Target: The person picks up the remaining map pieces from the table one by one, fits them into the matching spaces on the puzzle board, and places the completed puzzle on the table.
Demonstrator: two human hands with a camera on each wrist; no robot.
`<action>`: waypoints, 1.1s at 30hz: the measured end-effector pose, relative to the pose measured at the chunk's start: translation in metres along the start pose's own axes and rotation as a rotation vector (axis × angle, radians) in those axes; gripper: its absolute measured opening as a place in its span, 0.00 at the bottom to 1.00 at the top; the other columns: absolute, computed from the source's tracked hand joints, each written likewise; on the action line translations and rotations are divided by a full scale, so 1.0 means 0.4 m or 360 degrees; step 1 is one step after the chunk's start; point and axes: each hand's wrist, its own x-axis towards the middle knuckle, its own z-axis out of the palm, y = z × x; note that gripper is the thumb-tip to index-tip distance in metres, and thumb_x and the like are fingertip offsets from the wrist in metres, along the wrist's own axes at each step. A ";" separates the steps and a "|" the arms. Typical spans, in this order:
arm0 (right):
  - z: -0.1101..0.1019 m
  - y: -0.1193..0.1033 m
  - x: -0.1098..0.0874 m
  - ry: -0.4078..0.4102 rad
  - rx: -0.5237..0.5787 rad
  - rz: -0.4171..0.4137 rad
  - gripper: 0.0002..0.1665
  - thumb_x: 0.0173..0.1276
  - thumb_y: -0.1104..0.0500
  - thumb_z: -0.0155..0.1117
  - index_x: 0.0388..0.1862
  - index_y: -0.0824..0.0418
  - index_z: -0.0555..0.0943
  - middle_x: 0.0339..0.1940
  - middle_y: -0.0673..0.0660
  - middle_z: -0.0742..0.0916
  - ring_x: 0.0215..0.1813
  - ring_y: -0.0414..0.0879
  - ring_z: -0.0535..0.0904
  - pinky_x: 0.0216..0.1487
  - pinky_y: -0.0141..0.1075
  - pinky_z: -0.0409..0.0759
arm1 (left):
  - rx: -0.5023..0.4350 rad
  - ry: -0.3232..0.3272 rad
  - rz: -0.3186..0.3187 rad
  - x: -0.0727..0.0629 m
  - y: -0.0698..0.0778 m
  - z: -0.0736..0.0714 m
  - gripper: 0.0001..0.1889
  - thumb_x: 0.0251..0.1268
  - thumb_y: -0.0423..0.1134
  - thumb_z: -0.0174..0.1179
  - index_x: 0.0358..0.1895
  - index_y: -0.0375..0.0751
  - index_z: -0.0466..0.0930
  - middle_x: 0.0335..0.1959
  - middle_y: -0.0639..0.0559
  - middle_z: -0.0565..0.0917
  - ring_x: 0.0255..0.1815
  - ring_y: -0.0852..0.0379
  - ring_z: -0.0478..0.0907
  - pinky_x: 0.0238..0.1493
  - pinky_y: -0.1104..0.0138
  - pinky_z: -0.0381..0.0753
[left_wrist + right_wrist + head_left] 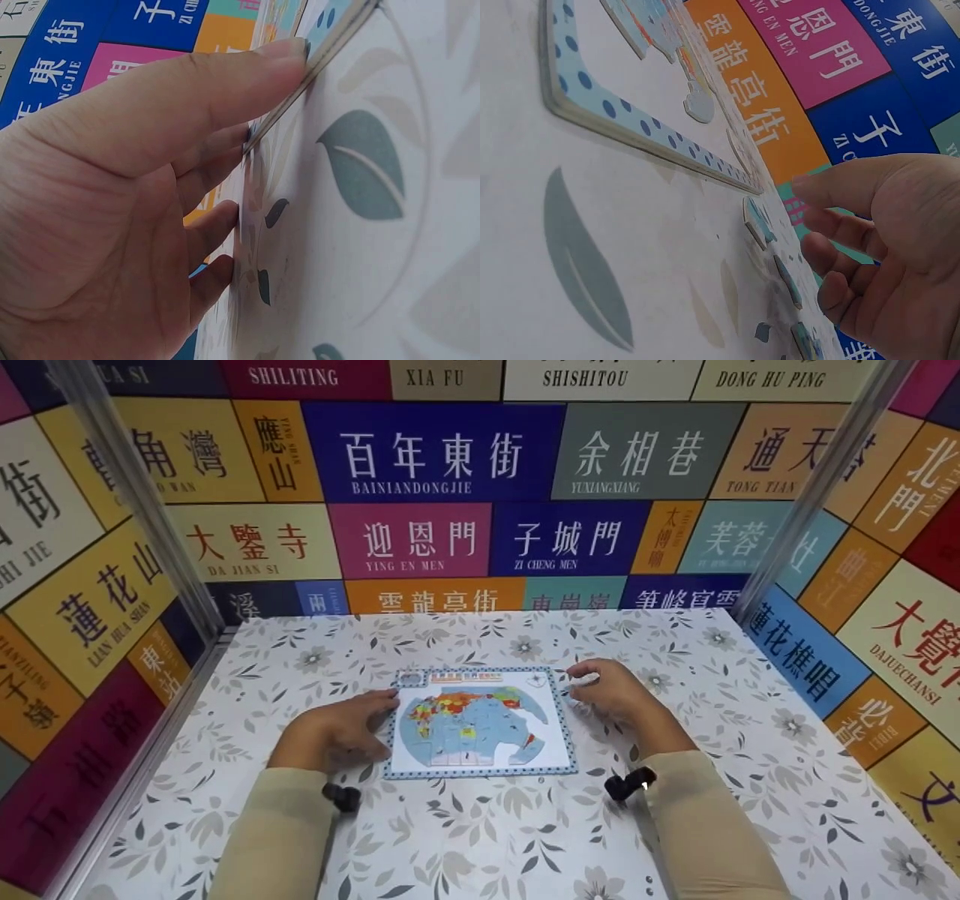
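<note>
A world-map jigsaw puzzle (480, 773) with a blue dotted border lies flat on the patterned table. Blue ocean and colourful land pieces fill much of its oval; bare white backing shows at the right. My left hand (341, 727) spans the board's left edge, its thumb (232, 82) touching the rim in the left wrist view. Off the upper right edge, my right hand (615, 690) hovers with loosely bent fingers and nothing between them. Loose puzzle pieces (757, 221) lie on the table beside that hand in the right wrist view.
A floral cloth (480, 840) covers the table. Panels with large Chinese lettering (435, 450) stand behind and at both sides, with clear corner posts (799, 495) between them. Dark wrist cameras (630, 784) sit at both cuffs.
</note>
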 end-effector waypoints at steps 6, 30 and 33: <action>0.010 0.007 0.001 -0.0026 -0.0066 0.0029 0.32 0.68 0.60 0.74 0.71 0.51 0.82 0.78 0.60 0.78 0.69 0.57 0.79 0.65 0.48 0.82 | -0.0027 -0.0004 -0.0015 -0.001 -0.001 0.000 0.56 0.46 0.40 0.86 0.81 0.73 0.67 0.90 0.71 0.50 0.93 0.45 0.35 0.89 0.35 0.37; 0.027 0.022 0.017 -0.0055 -0.0266 -0.0046 0.34 0.69 0.55 0.75 0.73 0.58 0.80 0.78 0.65 0.75 0.83 0.65 0.66 0.85 0.60 0.64 | -0.0035 0.0018 -0.0027 0.006 -0.003 0.002 0.56 0.45 0.40 0.86 0.80 0.74 0.67 0.90 0.71 0.50 0.93 0.45 0.36 0.89 0.36 0.38; 0.029 0.020 0.018 -0.0050 -0.0273 -0.0028 0.33 0.69 0.55 0.74 0.73 0.58 0.81 0.77 0.64 0.76 0.82 0.63 0.68 0.85 0.58 0.65 | -0.0034 0.0017 -0.0036 0.006 -0.003 0.002 0.56 0.44 0.40 0.86 0.80 0.74 0.67 0.90 0.71 0.50 0.94 0.46 0.36 0.89 0.36 0.37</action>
